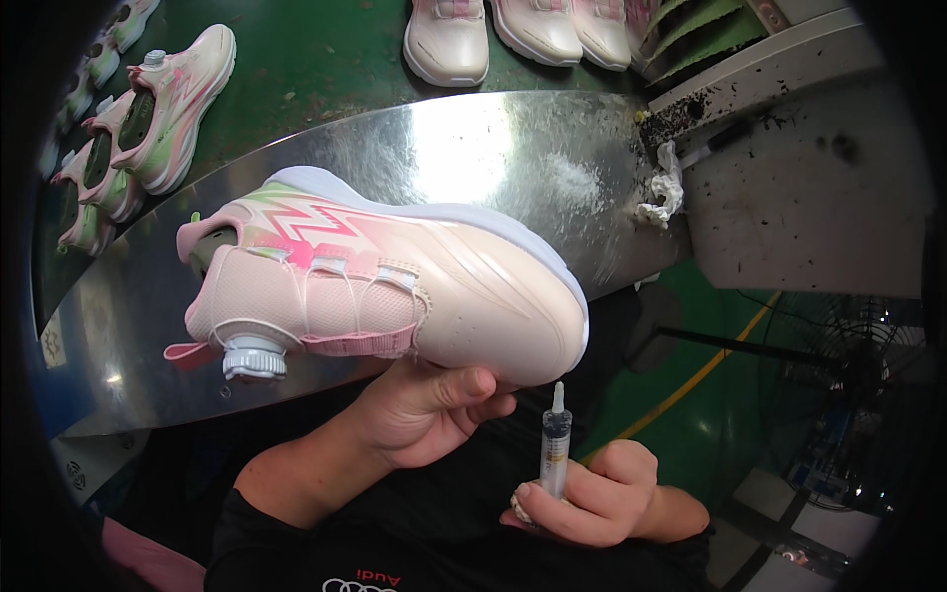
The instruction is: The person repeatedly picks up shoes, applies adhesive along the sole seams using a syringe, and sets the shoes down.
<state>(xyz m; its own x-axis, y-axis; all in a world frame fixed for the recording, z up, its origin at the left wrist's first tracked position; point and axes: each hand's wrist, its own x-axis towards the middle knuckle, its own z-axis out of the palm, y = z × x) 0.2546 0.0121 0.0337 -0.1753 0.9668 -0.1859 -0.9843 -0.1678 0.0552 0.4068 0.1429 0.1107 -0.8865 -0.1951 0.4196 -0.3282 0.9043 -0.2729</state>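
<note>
A pale pink and cream sneaker (483, 296) with a white sole, pink zigzag trim and a white lace dial (254, 357) is held up on its side, toe to the right. My left hand (429, 409) grips it from below near the toe, thumb showing and most fingers hidden under the shoe. Just below the toe, my right hand (602, 498) is closed round a clear syringe (555, 449) whose pale tip points up. That tip is close to the sole's edge at the toe; whether it touches I cannot tell.
Behind the shoe runs a shiny metal ledge (375, 148) beside a green surface (296, 59). Several similar sneakers (187, 109) stand at the far left, and more (447, 44) at the back. A crumpled white scrap (666, 187) lies by the stained panel (809, 187). A fan (838, 395) stands at right.
</note>
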